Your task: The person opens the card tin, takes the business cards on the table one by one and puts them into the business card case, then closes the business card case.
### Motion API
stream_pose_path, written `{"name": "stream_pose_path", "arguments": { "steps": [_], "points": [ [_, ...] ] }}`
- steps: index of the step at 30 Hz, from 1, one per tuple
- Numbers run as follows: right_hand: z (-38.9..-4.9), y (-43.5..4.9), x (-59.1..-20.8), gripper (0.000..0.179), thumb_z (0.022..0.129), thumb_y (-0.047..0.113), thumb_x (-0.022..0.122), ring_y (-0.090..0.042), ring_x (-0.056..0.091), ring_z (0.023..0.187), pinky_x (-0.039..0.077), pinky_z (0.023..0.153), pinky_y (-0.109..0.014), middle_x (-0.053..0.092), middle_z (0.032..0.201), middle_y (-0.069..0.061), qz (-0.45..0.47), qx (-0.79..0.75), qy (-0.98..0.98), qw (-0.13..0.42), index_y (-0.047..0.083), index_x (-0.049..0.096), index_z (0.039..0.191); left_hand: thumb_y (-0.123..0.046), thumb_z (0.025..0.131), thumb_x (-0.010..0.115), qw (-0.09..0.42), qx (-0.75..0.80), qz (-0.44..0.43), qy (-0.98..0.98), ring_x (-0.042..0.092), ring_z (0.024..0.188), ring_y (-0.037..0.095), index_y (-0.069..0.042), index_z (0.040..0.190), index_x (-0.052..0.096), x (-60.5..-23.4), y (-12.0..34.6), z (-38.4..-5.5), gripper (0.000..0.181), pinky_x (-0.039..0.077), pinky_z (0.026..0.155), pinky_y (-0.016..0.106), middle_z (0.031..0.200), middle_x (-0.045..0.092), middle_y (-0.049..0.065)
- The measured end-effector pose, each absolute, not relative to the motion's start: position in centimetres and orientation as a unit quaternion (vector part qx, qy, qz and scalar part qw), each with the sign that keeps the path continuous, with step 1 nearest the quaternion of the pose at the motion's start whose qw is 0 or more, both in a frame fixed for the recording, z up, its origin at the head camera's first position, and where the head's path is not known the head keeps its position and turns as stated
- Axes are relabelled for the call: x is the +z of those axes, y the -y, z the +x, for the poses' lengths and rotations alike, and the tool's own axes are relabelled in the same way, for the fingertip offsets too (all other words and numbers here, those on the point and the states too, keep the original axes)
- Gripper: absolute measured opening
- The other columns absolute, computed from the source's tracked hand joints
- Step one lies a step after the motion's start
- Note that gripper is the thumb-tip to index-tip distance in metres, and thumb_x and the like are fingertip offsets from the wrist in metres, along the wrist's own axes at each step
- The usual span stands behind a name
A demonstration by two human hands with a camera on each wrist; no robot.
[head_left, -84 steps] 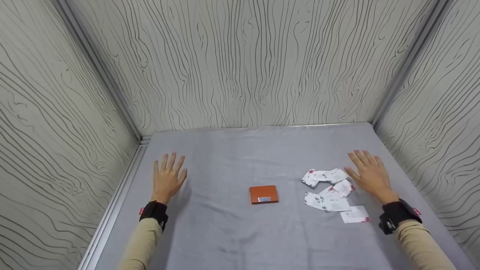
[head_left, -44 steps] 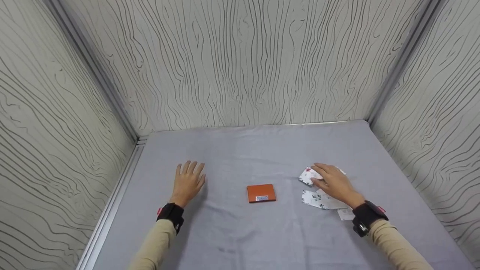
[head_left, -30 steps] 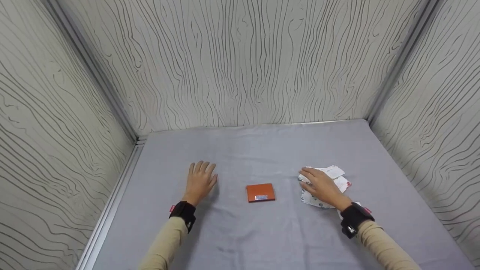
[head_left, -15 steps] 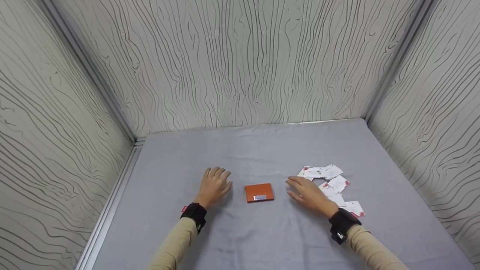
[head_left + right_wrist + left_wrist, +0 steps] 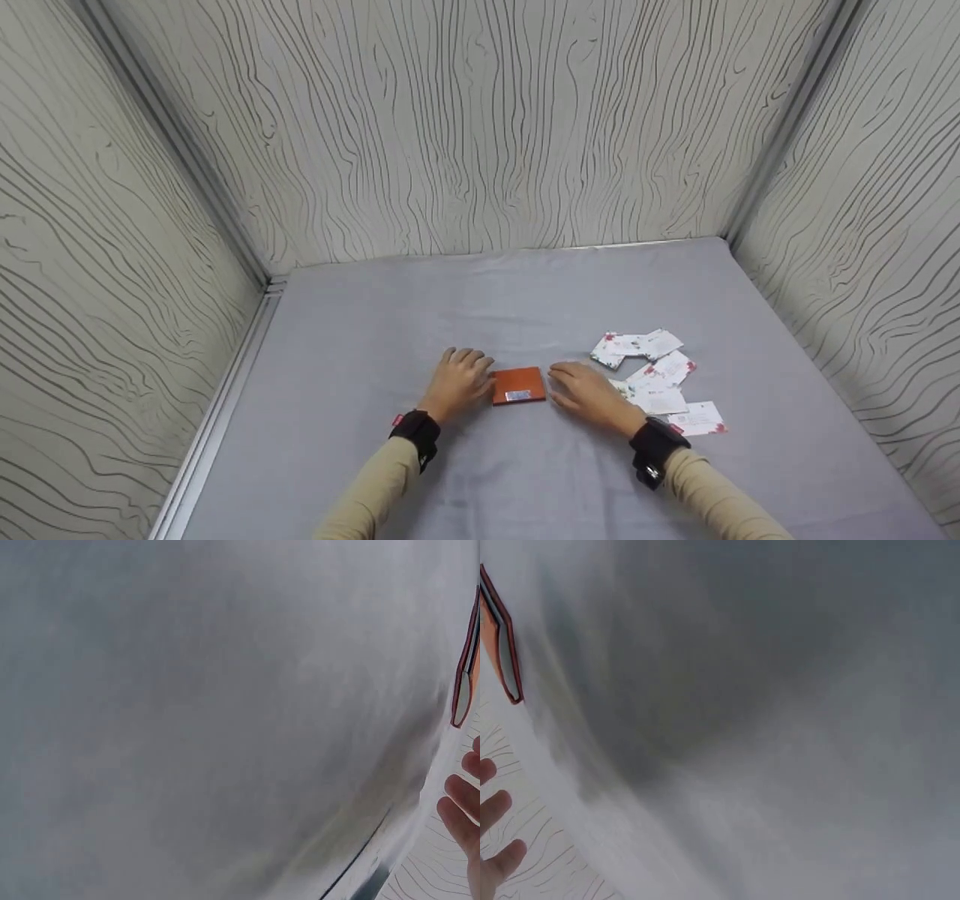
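An orange card case (image 5: 517, 381) with a small silvery plate on its front lies on the grey cloth between my two hands. My left hand (image 5: 456, 384) is at its left side, fingers slightly bent, the thumb close to the edge; whether it touches I cannot tell. On the other side my right hand (image 5: 589, 394) sits just off the case's right edge, fingers loosely bent and holding nothing. Both wrist views catch the case edge-on, the left one showing the card case (image 5: 502, 645) with a gap along its side, apart from the fingertips (image 5: 496, 806).
Several white cards (image 5: 656, 399) with red and green floral corners lie overlapped right of my right hand. The grey cloth (image 5: 420, 300) covers the table. Wood-grain patterned panels (image 5: 480, 135) rise behind and at both sides, with a metal rail (image 5: 217, 412) along the left edge.
Both hands have come inward from the far left and far right. My right hand has passed over the cards to beside the case. Case and cards stay where they lay.
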State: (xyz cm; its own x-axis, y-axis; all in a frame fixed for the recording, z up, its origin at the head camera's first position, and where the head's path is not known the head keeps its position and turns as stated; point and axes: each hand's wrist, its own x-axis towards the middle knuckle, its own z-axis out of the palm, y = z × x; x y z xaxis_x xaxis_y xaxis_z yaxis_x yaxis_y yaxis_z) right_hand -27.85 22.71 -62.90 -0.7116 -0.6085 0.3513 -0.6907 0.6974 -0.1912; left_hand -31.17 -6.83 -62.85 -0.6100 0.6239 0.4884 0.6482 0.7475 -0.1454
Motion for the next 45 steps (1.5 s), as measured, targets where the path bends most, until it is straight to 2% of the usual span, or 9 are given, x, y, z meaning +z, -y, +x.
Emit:
{"name": "stream_pose_path", "arguments": {
  "steps": [5, 9, 14, 19, 30, 39, 45],
  "points": [
    [-27.9, -22.2, -63.2, 0.039, 0.092, 0.02, 0.07, -0.036, 0.059, 0.111, 0.047, 0.097, -0.049, 0.063, 0.12, -0.021, 0.354, 0.165, 0.913, 0.116, -0.006, 0.064, 0.119, -0.048, 0.092, 0.066, 0.211, -0.021, -0.361, 0.908, 0.062, 0.108, 0.022, -0.015, 0.116, 0.071, -63.1, 6.4, -30.6, 0.041, 0.048, 0.096, 0.051, 0.112, 0.069, 0.002],
    [-28.0, -21.9, -63.3, 0.038, 0.092, 0.022, 0.07, -0.035, 0.06, 0.111, 0.047, 0.097, -0.049, 0.063, 0.119, -0.02, 0.355, 0.173, 0.913, 0.105, -0.005, 0.065, 0.118, -0.055, 0.09, 0.065, 0.192, -0.028, -0.364, 0.911, 0.063, 0.109, 0.022, -0.014, 0.114, 0.072, -63.3, 6.2, -30.4, 0.048, 0.046, 0.098, 0.053, 0.114, 0.07, 0.002],
    [-28.1, -21.7, -63.5, 0.036, 0.091, 0.02, 0.071, -0.035, 0.06, 0.109, 0.048, 0.096, -0.049, 0.064, 0.117, -0.019, 0.353, 0.171, 0.915, 0.095, -0.005, 0.067, 0.117, -0.057, 0.087, 0.067, 0.183, -0.022, -0.375, 0.909, 0.063, 0.107, 0.021, -0.014, 0.115, 0.074, -63.6, 6.1, -30.2, 0.052, 0.048, 0.095, 0.051, 0.114, 0.07, 0.002],
    [-28.2, -21.6, -63.8, 0.031, 0.09, 0.019, 0.072, -0.033, 0.061, 0.106, 0.049, 0.093, -0.048, 0.066, 0.114, -0.017, 0.354, 0.164, 0.914, 0.112, -0.002, 0.07, 0.113, -0.054, 0.088, 0.069, 0.167, -0.021, -0.378, 0.91, 0.061, 0.108, 0.021, -0.014, 0.117, 0.073, -63.7, 6.1, -29.9, 0.049, 0.048, 0.095, 0.05, 0.114, 0.07, 0.001],
    [-28.4, -21.2, -63.7, 0.027, 0.087, 0.018, 0.074, -0.029, 0.062, 0.097, 0.051, 0.086, -0.045, 0.068, 0.106, -0.012, 0.359, 0.155, 0.913, 0.12, 0.002, 0.073, 0.108, -0.042, 0.093, 0.067, 0.165, 0.006, -0.388, 0.907, 0.062, 0.106, 0.018, -0.015, 0.106, 0.072, -63.7, 5.5, -29.6, 0.029, 0.049, 0.088, 0.041, 0.113, 0.069, 0.0],
    [-28.4, -21.2, -63.3, 0.026, 0.086, 0.019, 0.075, -0.029, 0.062, 0.092, 0.052, 0.081, -0.045, 0.067, 0.102, -0.011, 0.364, 0.139, 0.914, 0.11, 0.003, 0.073, 0.106, -0.047, 0.092, 0.067, 0.2, 0.063, -0.397, 0.893, 0.063, 0.103, 0.017, -0.014, 0.103, 0.071, -64.1, 5.2, -29.7, 0.035, 0.051, 0.083, 0.039, 0.11, 0.069, -0.001],
    [-28.6, -21.1, -63.2, 0.024, 0.084, 0.019, 0.077, -0.028, 0.061, 0.088, 0.052, 0.079, -0.044, 0.066, 0.098, -0.011, 0.37, 0.131, 0.912, 0.122, 0.004, 0.073, 0.102, -0.047, 0.096, 0.06, 0.178, 0.076, -0.396, 0.898, 0.063, 0.104, 0.016, -0.014, 0.104, 0.069, -63.6, 5.3, -29.8, 0.035, 0.053, 0.083, 0.039, 0.112, 0.068, -0.001]
  ]
}}
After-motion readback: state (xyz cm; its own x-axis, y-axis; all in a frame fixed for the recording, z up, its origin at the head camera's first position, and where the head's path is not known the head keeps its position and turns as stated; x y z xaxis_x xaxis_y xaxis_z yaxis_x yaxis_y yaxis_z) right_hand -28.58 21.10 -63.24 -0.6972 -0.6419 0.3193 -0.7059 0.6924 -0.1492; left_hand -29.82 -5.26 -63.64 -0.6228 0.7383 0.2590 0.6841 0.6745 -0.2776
